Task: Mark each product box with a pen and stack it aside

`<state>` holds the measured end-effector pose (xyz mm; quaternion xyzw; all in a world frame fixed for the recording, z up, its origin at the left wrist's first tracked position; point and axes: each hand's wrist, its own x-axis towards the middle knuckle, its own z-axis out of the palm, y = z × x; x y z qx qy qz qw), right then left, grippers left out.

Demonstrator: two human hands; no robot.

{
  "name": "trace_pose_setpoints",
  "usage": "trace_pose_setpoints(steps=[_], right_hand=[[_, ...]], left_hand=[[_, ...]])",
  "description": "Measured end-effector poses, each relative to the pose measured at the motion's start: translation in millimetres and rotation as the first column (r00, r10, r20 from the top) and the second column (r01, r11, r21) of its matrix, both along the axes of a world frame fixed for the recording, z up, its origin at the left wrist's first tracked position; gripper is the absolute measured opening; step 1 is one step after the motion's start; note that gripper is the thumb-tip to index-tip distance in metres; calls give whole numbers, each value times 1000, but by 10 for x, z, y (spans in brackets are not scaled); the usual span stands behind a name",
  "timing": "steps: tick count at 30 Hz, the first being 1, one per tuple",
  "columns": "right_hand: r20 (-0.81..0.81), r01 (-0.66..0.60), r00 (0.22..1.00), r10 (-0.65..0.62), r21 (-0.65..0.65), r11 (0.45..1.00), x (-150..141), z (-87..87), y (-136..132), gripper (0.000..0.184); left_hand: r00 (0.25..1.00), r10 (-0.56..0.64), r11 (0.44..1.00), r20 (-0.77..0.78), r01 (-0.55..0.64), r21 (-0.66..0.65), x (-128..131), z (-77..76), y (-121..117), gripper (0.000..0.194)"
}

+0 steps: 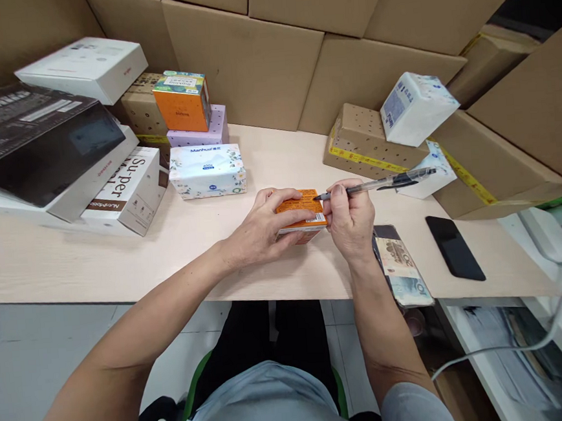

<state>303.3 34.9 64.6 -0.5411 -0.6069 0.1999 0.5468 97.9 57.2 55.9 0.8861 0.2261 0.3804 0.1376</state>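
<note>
A small orange box with dark print and a white barcode label sits on the desk in front of me. Across its top and near side lies my left hand, its fingers wrapped over the box. Beside the box's right end, my right hand pinches a pen with a clear barrel and dark grip. The pen's tip points left, at the printed orange face; whether it touches the surface I cannot tell.
White boxes and a dark glossy box pile up on the left. Behind my left hand stand a Manhua tissue pack and an orange carton. Banknotes, a black phone and taped brown cartons are on the right.
</note>
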Motion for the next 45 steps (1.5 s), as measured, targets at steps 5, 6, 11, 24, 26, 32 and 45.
trace_pose_setpoints(steps=[5, 6, 11, 24, 26, 32, 45], right_hand=[[-11, -18, 1000, 18, 2, 1000, -12, 8, 6, 37], [-21, -25, 999, 25, -4, 1000, -23, 16, 5, 38], [-218, 14, 976, -12, 7, 1000, -36, 62, 25, 40], [757, 409, 629, 174, -513, 755, 345, 42, 99, 41], [776, 430, 584, 238, -545, 720, 307, 37, 106, 43], [786, 493, 554, 275, -575, 653, 224, 83, 71, 50], [835, 707, 550, -2, -464, 533, 912, -92, -1068, 78]], left_hand=[[1000, 10, 1000, -19, -10, -10, -4, 5, 1, 32], [1000, 7, 1000, -17, -7, -12, -4, 4, 2, 32], [1000, 1, 1000, 13, -1, 15, 0, -5, 5, 31], [1000, 13, 1000, -22, -14, -19, -6, -5, 9, 33], [1000, 16, 1000, -21, -16, -15, -4, -17, 16, 34], [1000, 13, 999, 12, -14, 38, -3, -76, 44, 33], [995, 40, 999, 88, -40, -8, 7, -122, 55, 57]])
